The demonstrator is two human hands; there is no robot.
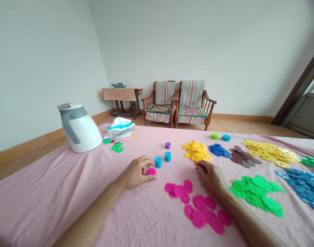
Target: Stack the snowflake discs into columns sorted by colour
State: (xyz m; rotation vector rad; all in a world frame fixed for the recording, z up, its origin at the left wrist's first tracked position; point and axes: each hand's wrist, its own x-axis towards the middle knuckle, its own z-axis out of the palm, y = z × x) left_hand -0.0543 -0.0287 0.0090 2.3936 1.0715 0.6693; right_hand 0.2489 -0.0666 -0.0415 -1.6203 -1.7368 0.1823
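My left hand (137,172) curves its thumb and fingers round a short stack of pink snowflake discs (152,172) standing on the pink cloth (136,212). Just beyond it are two blue disc stacks (158,162) and a small purple stack (167,145). At the front edge of the yellow disc pile (196,150), my right hand (210,174) has its fingers bent and pinched together; whatever they hold is hidden. Loose pink discs (200,212) lie flat between my forearms, and a green pile (257,193) spreads to the right of my right wrist.
A white and grey kettle (87,133) and a tissue pack (121,128) stand at the left. Dark blue (219,150), brown (243,156) and more yellow discs (272,152) lie at the right. Green and blue stacks (226,138) sit near the far edge. Two chairs (191,103) stand beyond.
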